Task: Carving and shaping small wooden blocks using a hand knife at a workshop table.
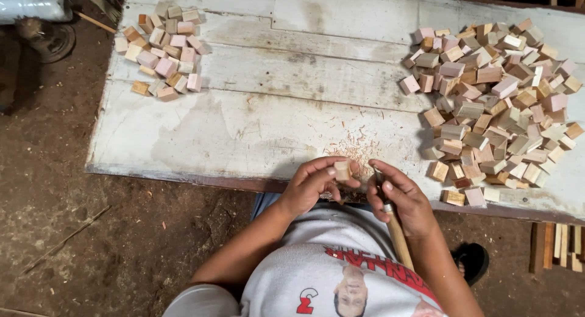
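Head view is looking down on a worn whitish board [262, 128] lying over a dirt floor [73, 231]. Low in the centre of the frame, the left hand [311, 186] is pinching one small pale wooden block [342, 170] between thumb and fingertips, the block sitting at the top of the grip, just above the board's near edge. Just right of it, the right hand [399, 198] is wrapping closed around a wooden-handled tool [396, 231], the handle running down toward the lower edge of the frame and the tip pointing up beside the block. Shavings [359, 149] are lying just above both hands. Two heaps of blocks are resting on the board: a small pile [164, 52] at upper left, roughly thirty pieces, and a far larger pile [496, 103] at right, too many to count.
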